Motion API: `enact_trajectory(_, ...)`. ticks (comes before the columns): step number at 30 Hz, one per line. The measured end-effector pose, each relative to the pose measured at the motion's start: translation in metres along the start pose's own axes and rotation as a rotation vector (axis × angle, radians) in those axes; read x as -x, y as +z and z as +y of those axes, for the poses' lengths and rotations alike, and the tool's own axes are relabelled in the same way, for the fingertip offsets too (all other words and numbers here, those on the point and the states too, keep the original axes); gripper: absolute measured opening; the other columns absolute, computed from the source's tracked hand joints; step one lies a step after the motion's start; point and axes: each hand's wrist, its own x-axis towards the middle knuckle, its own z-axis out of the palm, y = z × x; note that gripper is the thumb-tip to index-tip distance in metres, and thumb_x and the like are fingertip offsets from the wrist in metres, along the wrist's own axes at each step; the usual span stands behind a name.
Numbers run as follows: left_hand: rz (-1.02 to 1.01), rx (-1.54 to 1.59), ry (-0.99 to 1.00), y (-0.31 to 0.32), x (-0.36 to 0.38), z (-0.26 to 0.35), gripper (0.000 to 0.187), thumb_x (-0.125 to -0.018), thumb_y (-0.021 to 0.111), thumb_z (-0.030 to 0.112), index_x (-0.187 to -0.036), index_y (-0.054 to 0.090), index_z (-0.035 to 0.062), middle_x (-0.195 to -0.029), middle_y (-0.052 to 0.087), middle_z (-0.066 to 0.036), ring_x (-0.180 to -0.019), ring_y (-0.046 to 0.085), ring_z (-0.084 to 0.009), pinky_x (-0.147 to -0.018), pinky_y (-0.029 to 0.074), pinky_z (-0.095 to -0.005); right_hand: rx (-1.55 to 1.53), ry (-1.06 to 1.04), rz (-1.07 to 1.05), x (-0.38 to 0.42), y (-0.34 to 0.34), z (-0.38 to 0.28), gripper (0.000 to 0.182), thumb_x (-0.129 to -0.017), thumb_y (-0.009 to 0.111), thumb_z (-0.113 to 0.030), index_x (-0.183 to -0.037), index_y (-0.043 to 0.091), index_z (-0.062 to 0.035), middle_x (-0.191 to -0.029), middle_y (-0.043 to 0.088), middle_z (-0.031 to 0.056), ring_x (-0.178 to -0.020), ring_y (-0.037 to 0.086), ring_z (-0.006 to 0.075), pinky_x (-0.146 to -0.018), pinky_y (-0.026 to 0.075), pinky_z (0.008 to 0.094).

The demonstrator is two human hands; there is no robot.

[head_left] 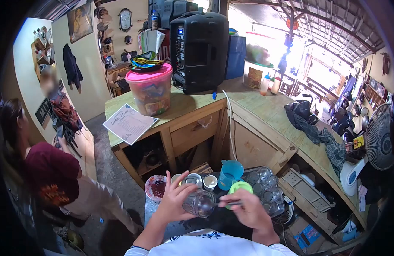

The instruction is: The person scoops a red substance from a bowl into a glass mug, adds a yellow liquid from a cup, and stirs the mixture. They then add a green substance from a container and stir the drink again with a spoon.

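Observation:
My left hand [174, 204] is closed around a clear glass jar [198, 204], which is tilted with its mouth toward my right hand. In my right hand [247, 210] is a spoon [229, 202], gripped by the handle and pointing at the jar's mouth; the hand is slightly blurred. Whether the spoon's bowl is inside the glass is hard to make out. Right behind my right hand stands a light green container [240, 186], partly hidden. A blue plastic pitcher [230, 175] stands beyond it. Near my left fingers are a small white cup [210, 182] and a bowl with dark red contents [156, 187].
Several upturned clear glasses [268, 187] crowd a tray at the right. A wooden counter [192, 102] bears a pink-lidded bucket [150, 89], a paper menu [129, 123] and a black speaker [200, 51]. At left stands a person in a maroon shirt [56, 170]. A fan [378, 136] is far right.

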Motion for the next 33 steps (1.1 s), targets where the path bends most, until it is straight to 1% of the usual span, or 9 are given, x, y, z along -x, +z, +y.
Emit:
enact_trajectory(7, 0.307, -0.186, 0.021, 0.004, -0.002, 0.000, 0.060, -0.057, 0.084, 0.034, -0.108, 0.064, 0.0111, -0.108, 0.065, -0.003, -0.126, 0.046, -0.0362, -0.107, -0.001, -0.0717, -0.066, -0.294, -0.019, 0.002, -0.013, 0.010, 0.030, -0.088, 0.062, -0.009, -0.117, 0.062, -0.0043, -0.109, 0.068, 0.0083, -0.081, 0.063, 0.0253, -0.077, 0.050, 0.0354)
enact_trajectory(12, 0.437, -0.396, 0.043, 0.014, -0.003, 0.003, 0.057, -0.060, 0.085, 0.044, -0.104, 0.064, 0.0156, -0.102, 0.064, -0.003, -0.126, 0.045, -0.0372, -0.108, 0.001, -0.0695, -0.158, 0.015, -0.134, -0.005, 0.017, 0.002, 0.039, -0.093, 0.058, -0.035, -0.109, 0.068, -0.0010, -0.097, 0.072, 0.0128, -0.069, 0.064, 0.0117, -0.065, 0.049, 0.0229)
enact_trajectory(15, 0.487, -0.364, 0.007, 0.019, -0.001, 0.001, 0.057, -0.060, 0.085, 0.045, -0.105, 0.064, 0.0172, -0.103, 0.063, -0.003, -0.126, 0.045, -0.0373, -0.108, 0.000, -0.0699, -0.502, -0.046, 0.007, 0.010, -0.004, 0.024, 0.035, -0.096, 0.055, -0.029, -0.119, 0.064, -0.0041, -0.094, 0.071, 0.0135, -0.062, 0.063, 0.0087, -0.063, 0.049, 0.0210)
enact_trajectory(19, 0.477, -0.391, 0.004, 0.025, -0.002, 0.005, 0.058, -0.060, 0.086, 0.043, -0.108, 0.062, 0.0183, -0.107, 0.062, -0.003, -0.127, 0.044, -0.0371, -0.107, 0.000, -0.0705, -0.191, -0.023, -0.170, 0.000, 0.023, 0.023, 0.053, -0.101, 0.043, -0.041, -0.120, 0.061, 0.0047, -0.087, 0.071, 0.0109, -0.051, 0.058, 0.0086, -0.048, 0.044, 0.0180)
enact_trajectory(21, 0.432, -0.392, -0.087, 0.026, -0.003, 0.010, 0.049, -0.062, 0.084, 0.034, -0.104, 0.065, 0.0170, -0.110, 0.060, -0.001, -0.130, 0.040, -0.0369, -0.103, -0.004, -0.0752, -0.256, 0.038, -0.176, 0.004, 0.015, 0.025, 0.056, -0.102, 0.038, -0.042, -0.120, 0.060, 0.0064, -0.093, 0.071, 0.0137, -0.049, 0.057, 0.0088, -0.046, 0.043, 0.0187)
enact_trajectory(23, 0.460, -0.389, -0.106, 0.029, -0.004, 0.009, 0.047, -0.063, 0.083, 0.033, -0.103, 0.065, 0.0166, -0.110, 0.060, -0.001, -0.130, 0.040, -0.0370, -0.102, -0.004, -0.0757, -0.742, 0.136, 0.134, 0.011, -0.002, 0.040, 0.051, -0.103, 0.038, -0.037, -0.120, 0.060, 0.0065, -0.098, 0.070, 0.0177, -0.050, 0.058, 0.0109, -0.053, 0.048, 0.0226)
enact_trajectory(29, 0.472, -0.450, -0.133, 0.039, -0.005, 0.010, 0.045, -0.064, 0.080, 0.027, -0.105, 0.064, 0.0159, -0.112, 0.059, -0.001, -0.132, 0.038, -0.0364, -0.101, -0.003, -0.0767, -0.670, 0.233, -0.037, 0.005, 0.037, 0.044, 0.054, -0.104, 0.031, -0.038, -0.128, 0.050, 0.0070, -0.124, 0.059, 0.0224, -0.040, 0.045, 0.0076, -0.047, 0.041, 0.0211)
enact_trajectory(31, 0.466, -0.486, -0.137, 0.039, -0.004, 0.009, 0.046, -0.064, 0.080, 0.026, -0.106, 0.064, 0.0158, -0.113, 0.059, -0.001, -0.132, 0.038, -0.0362, -0.100, -0.003, -0.0769, -1.050, 0.416, 0.159, 0.009, 0.010, 0.060, 0.052, -0.104, 0.030, -0.036, -0.130, 0.049, 0.0058, -0.124, 0.060, 0.0195, -0.040, 0.042, 0.0087, -0.047, 0.038, 0.0224)
enact_trajectory(33, 0.446, -0.431, -0.185, 0.040, -0.001, 0.005, 0.050, -0.063, 0.079, 0.024, -0.109, 0.063, 0.0155, -0.115, 0.058, -0.001, -0.133, 0.037, -0.0364, -0.100, -0.004, -0.0773, -1.071, 0.257, 0.093, 0.010, 0.003, 0.073, 0.052, -0.104, 0.030, -0.036, -0.132, 0.047, 0.0048, -0.127, 0.058, 0.0171, -0.040, 0.039, 0.0080, -0.044, 0.033, 0.0227)
